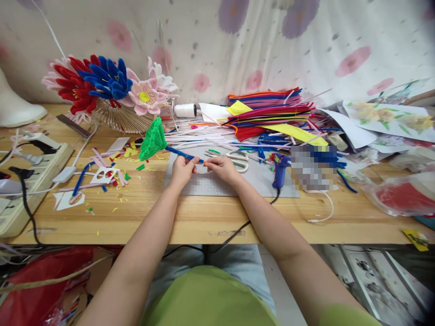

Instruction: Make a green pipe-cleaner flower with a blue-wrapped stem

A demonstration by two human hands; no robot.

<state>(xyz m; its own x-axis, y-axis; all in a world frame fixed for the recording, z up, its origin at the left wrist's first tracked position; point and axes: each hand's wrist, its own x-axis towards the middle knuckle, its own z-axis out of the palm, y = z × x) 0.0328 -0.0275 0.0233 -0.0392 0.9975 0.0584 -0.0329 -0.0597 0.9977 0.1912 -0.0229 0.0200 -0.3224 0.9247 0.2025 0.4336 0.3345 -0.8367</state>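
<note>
My left hand point(183, 170) is closed around a blue, fuzzy-looking stem point(176, 151), with the thumb on top. At the stem's far left end sits a green cone-shaped piece point(152, 140), which tilts up and away from the hand. Thumb and fingers of my right hand point(222, 168) pinch the stem's other end, where a bit of orange shows. Both hands are close together over a grey cutting mat point(204, 188). Just behind the right hand lie white-handled scissors point(240, 156). A blue glue gun point(279, 171) rests to the right, on the mat.
Bundles of coloured pipe cleaners point(272, 111) lie along the back. Fuzzy flowers in red, blue and pink point(112, 81) stand at back left. Scraps point(108, 174) litter the left side, near a power strip point(44, 176). A black cable point(234, 233) hangs over the table's front edge.
</note>
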